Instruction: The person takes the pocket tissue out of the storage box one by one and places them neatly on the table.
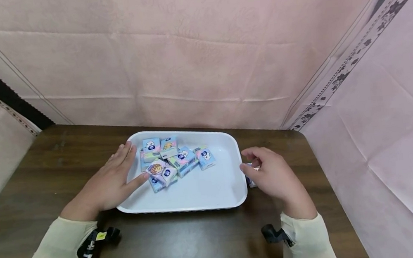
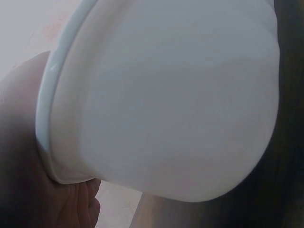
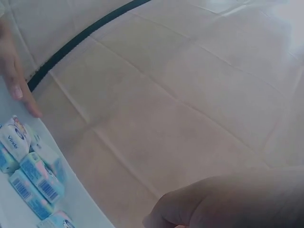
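In the head view, a white tray (image 1: 212, 190) stands on the table with several small blue and pink tissue packs (image 1: 183, 157) piled in its left half. My left hand (image 1: 116, 181) rests at the tray's left rim with fingers straight; its thumb reaches over the inside, close to a whitish pack (image 1: 162, 172). Beyond the right rim, my right hand (image 1: 272, 172) hovers with bent fingers and a gap between thumb and forefinger. Another tissue pack (image 1: 252, 182) shows below that thumb, partly hidden by the hand. The left wrist view shows the tray's side (image 2: 180, 104) close up.
The dark wooden table (image 1: 188, 247) extends around the tray. Pale cloth (image 1: 192, 64) hangs behind the table's back edge, with more cloth (image 1: 390, 140) along the right side. In the right wrist view, piled packs (image 3: 35, 185) lie at the lower left.
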Motion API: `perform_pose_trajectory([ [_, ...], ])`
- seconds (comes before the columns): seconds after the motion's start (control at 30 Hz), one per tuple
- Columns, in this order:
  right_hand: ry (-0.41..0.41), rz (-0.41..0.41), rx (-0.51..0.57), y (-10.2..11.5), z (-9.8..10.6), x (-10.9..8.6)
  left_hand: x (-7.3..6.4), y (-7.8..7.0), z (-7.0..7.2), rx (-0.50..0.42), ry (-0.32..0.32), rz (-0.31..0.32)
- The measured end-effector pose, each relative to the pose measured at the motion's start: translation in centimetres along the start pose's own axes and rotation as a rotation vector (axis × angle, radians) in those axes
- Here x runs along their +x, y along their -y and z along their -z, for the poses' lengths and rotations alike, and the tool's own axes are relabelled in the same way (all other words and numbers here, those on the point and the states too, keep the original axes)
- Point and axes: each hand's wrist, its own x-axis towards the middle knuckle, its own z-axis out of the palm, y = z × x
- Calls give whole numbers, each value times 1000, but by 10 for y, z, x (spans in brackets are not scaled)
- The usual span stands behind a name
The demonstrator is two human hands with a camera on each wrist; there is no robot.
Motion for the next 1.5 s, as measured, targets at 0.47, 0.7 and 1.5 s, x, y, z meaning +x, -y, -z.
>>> perform_pose_trajectory([
  [0.47,66,26,-34,30,-4,36,1,2,-2,-9,-2,1],
  [0.7,138,-49,-60,39,-15,56,1,0,-1,-19,7,2],
  [1.5,242,-116,-114,51,-53,103,0,1,-1,-25,-3,0],
])
